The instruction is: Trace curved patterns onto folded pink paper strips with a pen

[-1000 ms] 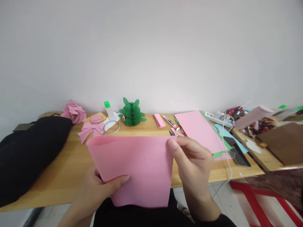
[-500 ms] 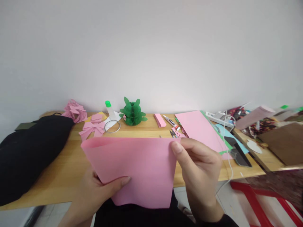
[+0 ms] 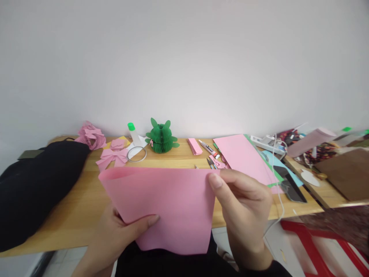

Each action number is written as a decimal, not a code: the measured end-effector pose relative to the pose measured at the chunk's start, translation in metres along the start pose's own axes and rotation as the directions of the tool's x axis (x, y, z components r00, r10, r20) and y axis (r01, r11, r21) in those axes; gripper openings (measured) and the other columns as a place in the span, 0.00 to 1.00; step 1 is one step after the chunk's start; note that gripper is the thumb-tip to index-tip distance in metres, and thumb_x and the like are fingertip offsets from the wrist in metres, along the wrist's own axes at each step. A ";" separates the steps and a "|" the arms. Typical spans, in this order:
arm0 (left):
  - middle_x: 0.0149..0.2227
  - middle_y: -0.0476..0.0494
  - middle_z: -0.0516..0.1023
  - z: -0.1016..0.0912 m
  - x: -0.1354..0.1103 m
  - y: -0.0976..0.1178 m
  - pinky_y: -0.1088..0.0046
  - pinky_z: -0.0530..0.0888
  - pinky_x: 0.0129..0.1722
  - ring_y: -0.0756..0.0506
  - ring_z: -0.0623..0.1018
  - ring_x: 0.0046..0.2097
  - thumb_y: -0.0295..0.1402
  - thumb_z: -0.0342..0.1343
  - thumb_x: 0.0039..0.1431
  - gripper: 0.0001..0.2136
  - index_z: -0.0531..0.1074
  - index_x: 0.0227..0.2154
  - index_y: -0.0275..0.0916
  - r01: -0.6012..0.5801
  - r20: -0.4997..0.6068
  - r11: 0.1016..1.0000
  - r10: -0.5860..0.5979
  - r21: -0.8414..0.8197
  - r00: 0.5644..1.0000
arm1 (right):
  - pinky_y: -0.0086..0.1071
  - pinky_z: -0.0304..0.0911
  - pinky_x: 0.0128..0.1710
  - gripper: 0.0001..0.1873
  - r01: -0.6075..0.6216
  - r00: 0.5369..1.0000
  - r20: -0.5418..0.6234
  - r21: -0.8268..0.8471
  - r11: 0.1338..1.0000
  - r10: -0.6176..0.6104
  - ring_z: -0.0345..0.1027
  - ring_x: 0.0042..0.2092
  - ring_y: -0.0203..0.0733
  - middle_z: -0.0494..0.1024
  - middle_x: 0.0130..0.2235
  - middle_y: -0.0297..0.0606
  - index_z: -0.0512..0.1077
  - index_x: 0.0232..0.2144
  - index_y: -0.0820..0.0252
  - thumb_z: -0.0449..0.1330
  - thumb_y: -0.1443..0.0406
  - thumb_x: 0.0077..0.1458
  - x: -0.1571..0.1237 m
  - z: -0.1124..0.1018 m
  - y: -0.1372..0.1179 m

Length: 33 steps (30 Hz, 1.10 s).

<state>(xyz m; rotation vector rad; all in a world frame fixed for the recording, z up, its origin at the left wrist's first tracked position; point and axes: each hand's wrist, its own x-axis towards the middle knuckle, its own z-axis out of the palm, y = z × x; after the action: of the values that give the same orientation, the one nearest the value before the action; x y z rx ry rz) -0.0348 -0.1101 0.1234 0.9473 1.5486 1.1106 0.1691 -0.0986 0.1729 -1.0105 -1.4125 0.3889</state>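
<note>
I hold a folded pink paper sheet [image 3: 167, 204] up over the near edge of the wooden table [image 3: 77, 207]. My left hand [image 3: 115, 234] grips its lower left part, thumb on the front. My right hand [image 3: 242, 207] pinches the top right corner between thumb and fingers. The sheet's two layers gape slightly at the top left.
A black bag [image 3: 34, 184] lies at the left. Along the back are pink paper flowers [image 3: 90, 135], a pink bow [image 3: 113, 156], a glue bottle [image 3: 133, 134], a tape ring [image 3: 136, 154], a green paper ornament [image 3: 161, 137], a glue tube [image 3: 209, 149], small scissors [image 3: 211, 163], more pink sheets [image 3: 242, 156], a phone [image 3: 290, 184], a power strip [image 3: 266, 144] and a red stool [image 3: 325, 246].
The sheet and my right hand shifted slightly right and the top left corner spread out a little. Both grips stayed the same.
</note>
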 end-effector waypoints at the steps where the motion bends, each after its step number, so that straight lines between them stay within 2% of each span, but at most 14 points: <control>1: 0.28 0.43 0.83 0.000 0.000 0.000 0.67 0.79 0.29 0.37 0.80 0.33 0.41 0.72 0.28 0.15 0.80 0.23 0.42 -0.002 0.004 1.000 0.002 0.005 1.000 | 0.25 0.70 0.26 0.07 -0.001 1.000 -0.003 0.002 1.000 0.001 0.74 0.26 0.33 0.82 0.26 0.26 0.80 0.29 0.51 0.65 0.68 0.57 0.000 0.000 0.000; 5: 0.30 0.43 0.84 -0.001 0.002 -0.003 0.66 0.80 0.30 0.37 0.81 0.34 0.41 0.73 0.28 0.16 0.80 0.25 0.42 0.015 -0.007 1.000 -0.015 0.005 1.000 | 0.26 0.69 0.25 0.06 -0.008 1.000 -0.007 -0.010 1.000 0.008 0.74 0.25 0.33 0.82 0.26 0.27 0.80 0.28 0.51 0.66 0.68 0.56 0.001 0.000 0.000; 9: 0.29 0.48 0.83 -0.001 0.007 -0.009 0.66 0.80 0.28 0.37 0.82 0.32 0.42 0.74 0.25 0.17 0.80 0.24 0.45 -0.004 0.009 0.999 0.005 -0.036 1.000 | 0.25 0.69 0.26 0.07 -0.031 0.999 -0.019 0.007 1.000 0.031 0.74 0.26 0.32 0.83 0.27 0.26 0.80 0.28 0.51 0.67 0.69 0.55 0.001 0.000 0.002; 11: 0.28 0.49 0.83 -0.001 0.008 -0.010 0.66 0.80 0.27 0.37 0.82 0.31 0.42 0.75 0.24 0.18 0.80 0.24 0.46 -0.004 0.035 0.999 0.005 -0.035 0.999 | 0.25 0.69 0.26 0.07 -0.045 0.999 -0.024 0.030 0.999 0.045 0.75 0.26 0.33 0.83 0.27 0.27 0.80 0.27 0.52 0.67 0.69 0.55 0.002 0.001 0.005; 13: 0.30 0.49 0.83 0.000 0.008 -0.009 0.67 0.80 0.29 0.37 0.82 0.33 0.41 0.75 0.26 0.19 0.80 0.27 0.45 0.027 0.108 0.999 -0.023 -0.034 0.994 | 0.25 0.69 0.26 0.06 -0.051 0.998 -0.031 0.042 0.998 0.053 0.74 0.26 0.33 0.82 0.26 0.28 0.80 0.27 0.53 0.67 0.69 0.55 0.004 0.001 0.009; 15: 0.35 0.47 0.84 -0.001 0.008 -0.007 0.67 0.81 0.34 0.36 0.83 0.39 0.41 0.76 0.27 0.24 0.81 0.34 0.45 0.073 0.250 0.993 -0.049 -0.088 0.967 | 0.25 0.67 0.25 0.06 -0.062 0.998 -0.031 0.036 0.997 0.063 0.73 0.25 0.32 0.81 0.25 0.27 0.79 0.26 0.54 0.67 0.68 0.55 0.006 0.000 0.014; 17: 0.41 0.45 0.84 -0.002 0.013 -0.005 0.67 0.81 0.41 0.35 0.82 0.46 0.43 0.77 0.26 0.32 0.80 0.42 0.46 0.080 0.388 0.980 -0.005 -0.180 0.922 | 0.24 0.65 0.25 0.07 -0.070 0.997 -0.017 0.027 0.997 0.070 0.72 0.25 0.31 0.81 0.24 0.27 0.79 0.25 0.54 0.67 0.67 0.56 0.008 -0.002 0.019; 19: 0.45 0.43 0.83 -0.004 0.022 -0.002 0.67 0.80 0.45 0.35 0.80 0.51 0.44 0.77 0.29 0.34 0.79 0.46 0.45 -0.001 0.459 0.969 0.119 -0.249 0.881 | 0.24 0.65 0.26 0.08 -0.075 0.997 -0.005 0.021 0.997 0.075 0.71 0.25 0.31 0.80 0.23 0.26 0.79 0.25 0.54 0.66 0.67 0.56 0.010 -0.005 0.023; 21: 0.47 0.42 0.82 -0.006 0.033 0.003 0.67 0.80 0.46 0.36 0.80 0.51 0.44 0.76 0.35 0.31 0.79 0.47 0.45 -0.151 0.485 0.938 0.295 -0.313 0.824 | 0.24 0.65 0.26 0.08 -0.073 0.997 -0.007 0.017 0.997 0.073 0.71 0.26 0.31 0.80 0.24 0.27 0.79 0.25 0.54 0.66 0.66 0.56 0.013 -0.008 0.026; 22: 0.46 0.42 0.83 -0.007 0.037 0.006 0.68 0.80 0.45 0.37 0.81 0.50 0.42 0.75 0.38 0.28 0.79 0.46 0.46 -0.221 0.470 0.907 0.379 -0.357 0.797 | 0.23 0.65 0.26 0.08 -0.072 0.997 -0.011 0.017 0.997 0.072 0.71 0.26 0.31 0.80 0.24 0.27 0.79 0.25 0.53 0.66 0.66 0.56 0.014 -0.009 0.026; 24: 0.41 0.45 0.84 -0.006 0.044 0.015 0.73 0.81 0.40 0.41 0.83 0.44 0.39 0.74 0.43 0.21 0.81 0.44 0.48 -0.290 0.422 0.864 0.462 -0.412 0.780 | 0.23 0.65 0.25 0.07 -0.062 0.998 -0.018 0.025 0.998 0.062 0.72 0.26 0.31 0.81 0.25 0.27 0.80 0.26 0.53 0.66 0.67 0.56 0.016 -0.011 0.026; 28: 0.34 0.47 0.85 0.002 0.048 0.030 0.81 0.79 0.33 0.47 0.84 0.36 0.35 0.72 0.48 0.11 0.83 0.36 0.47 -0.342 0.285 0.842 0.479 -0.418 0.831 | 0.21 0.65 0.25 0.08 -0.041 0.997 -0.071 0.014 0.999 0.042 0.72 0.26 0.31 0.81 0.24 0.26 0.80 0.25 0.52 0.67 0.67 0.56 0.018 -0.013 0.024; 30: 0.34 0.47 0.85 0.006 0.048 0.033 0.82 0.79 0.33 0.48 0.83 0.35 0.36 0.73 0.47 0.09 0.84 0.33 0.46 -0.363 0.228 0.837 0.479 -0.409 0.848 | 0.21 0.65 0.24 0.08 -0.037 0.994 -0.105 -0.004 0.999 0.036 0.70 0.24 0.30 0.80 0.23 0.26 0.80 0.24 0.52 0.67 0.67 0.55 0.019 -0.014 0.024; 33: 0.31 0.49 0.85 0.010 0.048 0.035 0.84 0.78 0.31 0.51 0.82 0.32 0.38 0.73 0.47 0.07 0.84 0.31 0.47 -0.361 0.205 0.839 0.469 -0.407 0.859 | 0.21 0.65 0.24 0.07 -0.024 0.991 -0.129 -0.006 1.000 0.023 0.71 0.25 0.30 0.80 0.23 0.26 0.80 0.25 0.51 0.67 0.66 0.56 0.019 -0.016 0.026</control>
<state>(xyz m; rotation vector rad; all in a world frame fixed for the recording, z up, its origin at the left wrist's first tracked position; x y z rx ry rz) -0.0343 -0.0527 0.1434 1.1701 0.8669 1.4232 0.1959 -0.0757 0.1673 -1.0408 -1.2879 0.3306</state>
